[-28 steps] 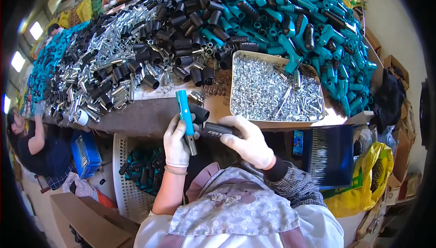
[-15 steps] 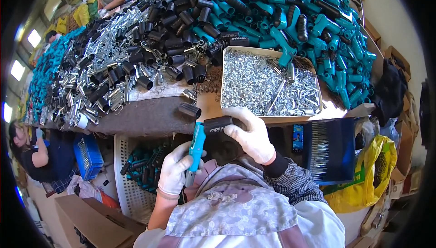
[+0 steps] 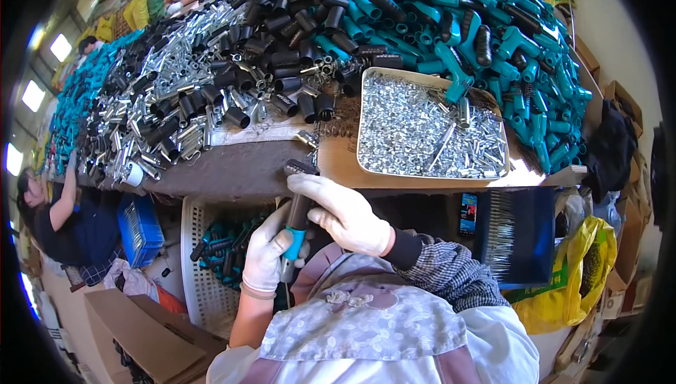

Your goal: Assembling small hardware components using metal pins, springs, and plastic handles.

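The left hand (image 3: 264,257) holds a blue-green handle (image 3: 296,243) with a black tube (image 3: 299,213) on top. The right hand (image 3: 345,213) touches the tube. A tray (image 3: 429,175) of shiny bits (image 3: 401,127) sits on the table (image 3: 232,171).

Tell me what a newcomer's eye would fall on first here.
The heap of teal parts at upper right likely wins, vivid beside the black parts. Next comes the pale tray nearer the person, full of small shiny metal bits. Then, below and left of centre, the white-gloved left grip holds a teal piece with a black sleeve above.
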`<state>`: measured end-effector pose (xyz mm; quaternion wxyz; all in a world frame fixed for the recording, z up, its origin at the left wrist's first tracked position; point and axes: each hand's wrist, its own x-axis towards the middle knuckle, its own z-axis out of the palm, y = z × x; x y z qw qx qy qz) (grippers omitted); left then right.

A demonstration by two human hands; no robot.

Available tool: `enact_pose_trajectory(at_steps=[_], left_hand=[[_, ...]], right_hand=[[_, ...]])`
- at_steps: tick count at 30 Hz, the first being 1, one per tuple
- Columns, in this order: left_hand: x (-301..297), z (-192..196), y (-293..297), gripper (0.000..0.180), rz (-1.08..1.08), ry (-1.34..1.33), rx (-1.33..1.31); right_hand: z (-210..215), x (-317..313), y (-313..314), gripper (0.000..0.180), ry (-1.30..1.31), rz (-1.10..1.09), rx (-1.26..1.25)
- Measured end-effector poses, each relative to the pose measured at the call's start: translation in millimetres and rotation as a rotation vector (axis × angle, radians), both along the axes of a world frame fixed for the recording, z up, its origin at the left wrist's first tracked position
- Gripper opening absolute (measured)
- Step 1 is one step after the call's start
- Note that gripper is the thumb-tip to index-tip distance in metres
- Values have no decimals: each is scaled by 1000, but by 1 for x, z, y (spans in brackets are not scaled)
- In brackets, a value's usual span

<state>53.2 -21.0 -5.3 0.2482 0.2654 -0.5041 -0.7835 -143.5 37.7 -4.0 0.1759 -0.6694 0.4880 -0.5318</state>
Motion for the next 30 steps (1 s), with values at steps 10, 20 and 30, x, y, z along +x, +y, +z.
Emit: enact_pose_trajectory(at_steps=[10, 20, 30], left_hand=[[26, -7, -12, 48, 290, -221, -174], [31, -16, -3, 49, 303, -133, -126], [24, -20, 7, 77, 283, -48, -170]], right_hand=[[-12, -7, -64, 29, 593, -283, -74], [-8, 3, -109, 32, 643, -329, -119], [-2, 12, -122, 30, 586, -405, -127]])
